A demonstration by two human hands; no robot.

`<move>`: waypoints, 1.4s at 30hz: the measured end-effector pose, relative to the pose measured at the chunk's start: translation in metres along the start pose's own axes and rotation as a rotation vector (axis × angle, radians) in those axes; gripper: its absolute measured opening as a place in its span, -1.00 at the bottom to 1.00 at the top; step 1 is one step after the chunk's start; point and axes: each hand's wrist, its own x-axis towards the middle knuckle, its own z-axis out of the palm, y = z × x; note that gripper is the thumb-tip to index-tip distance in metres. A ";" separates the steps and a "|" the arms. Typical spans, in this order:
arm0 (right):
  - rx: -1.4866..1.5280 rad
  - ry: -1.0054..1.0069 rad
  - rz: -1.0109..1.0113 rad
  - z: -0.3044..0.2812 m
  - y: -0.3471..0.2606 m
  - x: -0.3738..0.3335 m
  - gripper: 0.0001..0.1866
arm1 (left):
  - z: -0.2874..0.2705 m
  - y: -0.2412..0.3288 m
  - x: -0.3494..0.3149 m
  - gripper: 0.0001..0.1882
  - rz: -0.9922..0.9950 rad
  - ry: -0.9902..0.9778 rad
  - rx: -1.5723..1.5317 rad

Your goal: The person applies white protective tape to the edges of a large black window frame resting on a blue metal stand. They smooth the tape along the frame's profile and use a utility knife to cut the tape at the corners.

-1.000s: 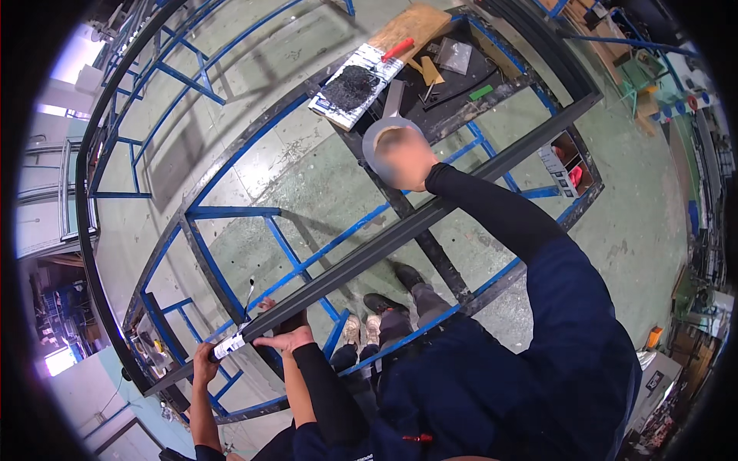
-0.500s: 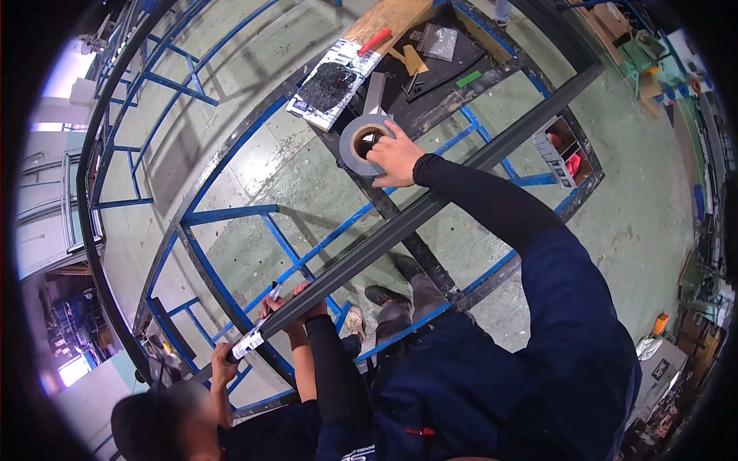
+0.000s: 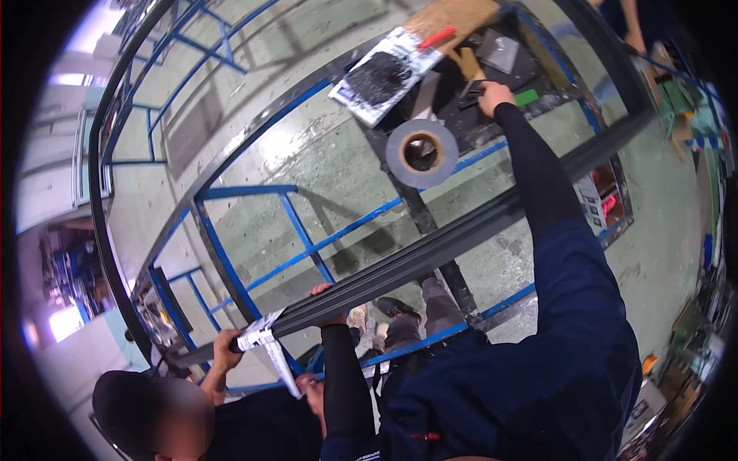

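At the left, a co-worker's left hand rests at the bar, just beside the white wrap that goes around it. From the wrap a loose tail now hangs down toward me; half a second ago the co-worker's right hand was up by the bar, and now it is low, at the tail's end. Just right of the wrap, my left hand is closed about the bar, palm beneath and fingertips curled over the far edge, so the bar lies inside that grip and the wrap sits near it, apart from my fingers. Farther right, the tape roll lies flat at the near corner of the tray, with nothing of mine on it: my right hand was on its rim a moment ago and has gone beyond it, so I judge that only my left still supports the bar. That right hand is over the tray, fingers bent at a black piece; I cannot tell whether they pinch it or merely touch it. The roll lies nearer me and to the left of this hand, while a green piece is just to its right.
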 end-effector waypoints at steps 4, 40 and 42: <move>-0.373 -0.128 -0.097 0.030 0.037 0.059 -0.59 | -0.034 0.024 0.011 -0.72 -0.373 -0.067 -0.610; -0.158 -0.003 -0.915 -0.050 -0.129 -0.221 -0.31 | -0.004 -0.061 -0.166 -0.72 -0.242 0.303 1.269; -0.280 -0.104 -0.814 -0.047 -0.144 -0.218 -0.36 | -0.001 -0.059 -0.171 -0.71 -0.248 0.266 1.260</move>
